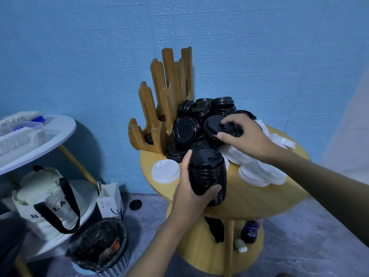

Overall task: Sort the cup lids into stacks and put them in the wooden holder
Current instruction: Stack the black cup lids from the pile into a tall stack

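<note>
A blue textured wall (79, 56) fills the background. A round wooden table (259, 196) stands right of centre, with a lower shelf carrying a dark bottle (250, 231). At the left edge: a white table (50, 136), a tote bag (46, 198) and a bin (99, 244) on the grey floor.

The holder (159, 108) stands upright at the table's far-left edge, against the wall; its wooden posts rise in steps. Just right of it lies a loose pile (185, 128) of black lids, some nested. White lids (259, 174) lie overlapping along the right side of the table, and one white lid (165, 171) lies apart at the near left.

The left hand (189, 194) grips a tall stack (207, 170) of nested black lids, thumb on one side and fingers wrapped round the other, at frame centre above the table's near edge. The right hand (245, 134) pinches a single black lid (213, 124) on top of the pile, thumb and fingertips curled on its rim.
</note>
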